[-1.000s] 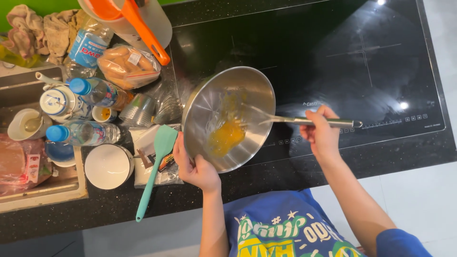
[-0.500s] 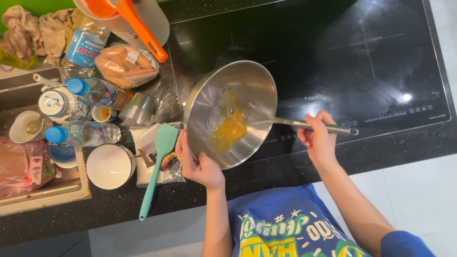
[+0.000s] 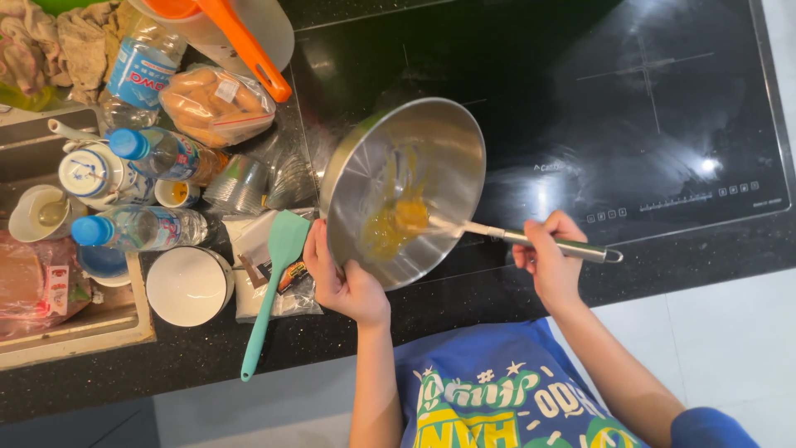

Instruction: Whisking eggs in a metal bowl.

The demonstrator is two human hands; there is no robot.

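A tilted steel mixing bowl (image 3: 448, 141) rests on the black counter, with yellow beaten egg (image 3: 390, 228) pooled low inside. My left hand (image 3: 340, 278) grips the bowl's near rim and holds it tipped. My right hand (image 3: 549, 261) is closed around the metal handle of a whisk (image 3: 531, 239), whose wires dip into the egg.
A teal spatula (image 3: 274, 286) lies just left of the bowl beside a white bowl (image 3: 186, 286). Water bottles (image 3: 141, 228), cups, a bag of bread rolls (image 3: 215, 104) and an orange-handled jug (image 3: 240, 37) crowd the left. The black induction hob (image 3: 655, 99) lies to the right.
The whisk head has moved around inside the bowl, stirring the egg. The bowl stays tipped in my left hand; the view has shifted slightly.
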